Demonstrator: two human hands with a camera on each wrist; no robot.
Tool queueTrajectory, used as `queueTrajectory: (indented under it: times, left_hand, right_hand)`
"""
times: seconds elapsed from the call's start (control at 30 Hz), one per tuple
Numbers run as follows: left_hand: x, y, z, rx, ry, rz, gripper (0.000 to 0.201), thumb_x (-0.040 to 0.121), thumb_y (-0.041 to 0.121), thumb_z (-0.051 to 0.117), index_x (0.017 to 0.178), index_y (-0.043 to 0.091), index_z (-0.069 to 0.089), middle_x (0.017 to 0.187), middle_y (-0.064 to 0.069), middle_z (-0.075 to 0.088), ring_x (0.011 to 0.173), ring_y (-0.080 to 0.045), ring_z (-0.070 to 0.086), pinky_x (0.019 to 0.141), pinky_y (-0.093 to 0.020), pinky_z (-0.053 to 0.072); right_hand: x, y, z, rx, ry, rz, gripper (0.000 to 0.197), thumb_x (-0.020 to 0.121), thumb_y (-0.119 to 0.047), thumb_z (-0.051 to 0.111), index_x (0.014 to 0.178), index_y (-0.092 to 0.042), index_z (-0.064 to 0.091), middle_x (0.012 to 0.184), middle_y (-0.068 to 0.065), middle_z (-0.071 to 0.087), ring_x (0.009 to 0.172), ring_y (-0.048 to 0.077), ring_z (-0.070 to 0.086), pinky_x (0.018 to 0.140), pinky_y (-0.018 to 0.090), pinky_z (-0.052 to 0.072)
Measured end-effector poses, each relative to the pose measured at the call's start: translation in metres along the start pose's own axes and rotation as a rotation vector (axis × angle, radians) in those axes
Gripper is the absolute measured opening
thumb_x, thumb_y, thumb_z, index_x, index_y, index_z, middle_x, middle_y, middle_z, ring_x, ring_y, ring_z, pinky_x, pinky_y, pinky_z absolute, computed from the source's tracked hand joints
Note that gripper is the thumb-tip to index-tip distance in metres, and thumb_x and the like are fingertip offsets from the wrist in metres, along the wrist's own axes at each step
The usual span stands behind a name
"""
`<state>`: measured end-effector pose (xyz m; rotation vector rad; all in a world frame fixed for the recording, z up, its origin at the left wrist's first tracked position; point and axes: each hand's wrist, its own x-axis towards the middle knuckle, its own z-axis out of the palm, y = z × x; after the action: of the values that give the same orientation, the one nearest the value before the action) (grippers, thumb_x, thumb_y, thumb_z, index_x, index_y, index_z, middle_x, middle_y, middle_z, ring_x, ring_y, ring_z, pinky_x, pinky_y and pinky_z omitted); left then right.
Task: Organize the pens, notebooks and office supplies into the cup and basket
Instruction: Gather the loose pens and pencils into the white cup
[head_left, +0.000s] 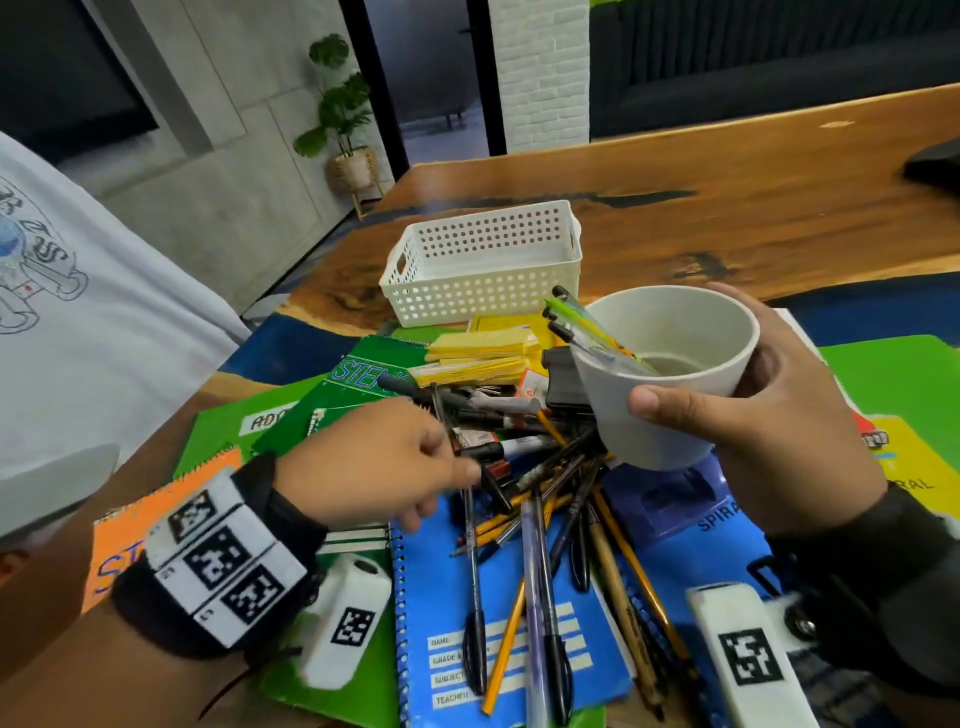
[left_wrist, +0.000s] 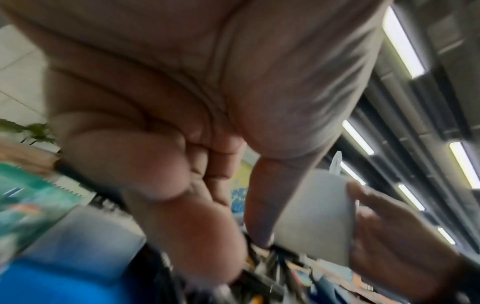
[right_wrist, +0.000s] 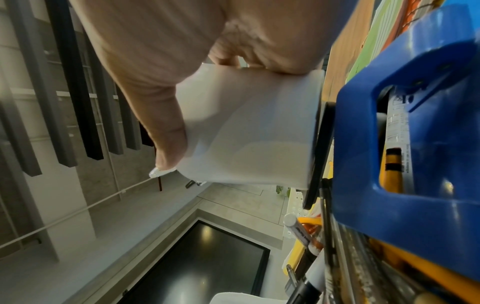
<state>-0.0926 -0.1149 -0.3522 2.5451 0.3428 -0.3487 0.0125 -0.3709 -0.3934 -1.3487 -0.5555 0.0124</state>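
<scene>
Right wrist alone shows blue stapler (right_wrist: 405, 131) beside cup (right_wrist: 249, 131).

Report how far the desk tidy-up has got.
Barely begun. Done: a few pens stand in the cup. In hand: right hand holds the cup; left hand reaches into the pen pile. Left: basket looks empty; notebooks and sticky notes remain.

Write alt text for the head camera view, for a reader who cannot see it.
The right hand holds a pale cup, tilted and with a few pens in it, above a heap of pens on spiral notebooks. The left hand reaches into the heap, fingers at a pen. A white perforated basket sits behind on the wooden table.
</scene>
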Motion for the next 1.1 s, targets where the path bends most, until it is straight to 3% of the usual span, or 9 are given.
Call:
queueTrajectory:
  times: [0.13,0.3,0.37,0.5,0.6,0.8,0.87,0.97,1.1]
  left_hand:
    - [0.003,-0.009,0.024,0.151,-0.200,-0.076,0.046,0.088,0.049,0.067,0.080,0.004,0.069,0.069,-0.004,0.075,0.060,-0.017,0.073,0.059,-0.023,0.055]
    - [0.004,-0.014,0.017,-0.031,-0.193,-0.097,0.031,0.093,0.035,0.066,0.082,0.006,0.067,0.072,-0.008,0.076,0.063,-0.021,0.074,0.052,-0.025,0.052]
    - [-0.001,-0.008,-0.004,-0.240,-0.059,-0.021,0.028,0.093,0.031,0.067,0.080,0.007,0.065,0.072,-0.011,0.075,0.064,-0.024,0.074,0.052,-0.026,0.054]
    - [-0.018,0.022,-0.041,-0.815,0.499,0.346,0.024,0.084,0.029,0.064,0.090,0.006,0.066,0.081,-0.013,0.075,0.073,-0.027,0.074,0.054,-0.020,0.057]
    - [-0.023,0.048,-0.043,-0.957,0.643,0.565,0.026,0.086,0.030,0.064,0.100,0.007,0.065,0.087,-0.009,0.077,0.080,-0.024,0.076,0.058,-0.019,0.057]
    - [-0.006,0.081,-0.005,-0.449,0.578,0.527,0.007,0.092,0.027,0.069,0.095,0.024,0.074,0.081,0.006,0.076,0.071,-0.006,0.071,0.062,-0.028,0.058]
    - [0.000,0.084,0.001,-0.272,0.545,0.508,0.018,0.089,0.034,0.073,0.105,0.029,0.076,0.077,0.011,0.072,0.070,-0.001,0.065,0.069,-0.028,0.055]
    - [0.000,0.076,-0.003,-0.424,0.560,0.492,0.054,0.080,0.047,0.078,0.128,0.032,0.061,0.078,-0.005,0.064,0.064,-0.010,0.057,0.064,-0.029,0.052]
    - [-0.006,0.052,-0.009,-0.305,0.482,0.303,0.031,0.081,0.055,0.072,0.096,0.030,0.060,0.068,-0.010,0.064,0.054,-0.024,0.061,0.060,-0.044,0.054]
  right_hand:
    - [0.001,0.001,-0.001,0.011,0.004,0.006,0.094,0.048,-0.026,0.096,0.132,-0.020,0.054,0.118,-0.002,0.070,0.107,0.015,0.068,0.077,0.019,0.054]
    - [0.001,0.000,0.000,-0.001,0.013,-0.002,0.101,0.042,-0.023,0.095,0.133,-0.017,0.053,0.114,-0.008,0.071,0.104,0.010,0.068,0.076,0.015,0.053]
    - [0.001,0.001,-0.001,-0.001,0.017,0.001,0.100,0.047,-0.027,0.098,0.135,-0.017,0.052,0.117,-0.006,0.070,0.107,0.013,0.067,0.079,0.018,0.054]
    - [0.001,0.004,-0.001,-0.008,0.014,0.009,0.109,0.046,-0.034,0.093,0.142,-0.014,0.046,0.125,0.001,0.068,0.115,0.019,0.065,0.093,0.036,0.055]
    - [0.000,0.001,0.001,-0.015,0.003,0.001,0.103,0.047,-0.033,0.093,0.138,-0.014,0.049,0.123,0.002,0.068,0.114,0.021,0.066,0.094,0.038,0.055]
    - [-0.002,-0.004,0.004,0.008,-0.022,-0.014,0.084,0.052,-0.021,0.093,0.127,-0.016,0.057,0.116,0.003,0.070,0.108,0.022,0.068,0.086,0.031,0.056]
    - [-0.001,-0.003,0.004,0.016,-0.029,-0.009,0.086,0.052,-0.025,0.093,0.129,-0.014,0.056,0.118,0.006,0.070,0.110,0.025,0.067,0.090,0.037,0.055]
    - [0.001,-0.003,0.001,0.021,-0.017,-0.003,0.084,0.054,-0.021,0.094,0.128,-0.012,0.055,0.118,0.006,0.070,0.109,0.025,0.067,0.090,0.038,0.056]
    - [0.001,-0.002,0.000,0.020,0.012,0.000,0.086,0.050,-0.030,0.092,0.127,-0.019,0.056,0.118,0.003,0.069,0.109,0.022,0.067,0.084,0.030,0.056]
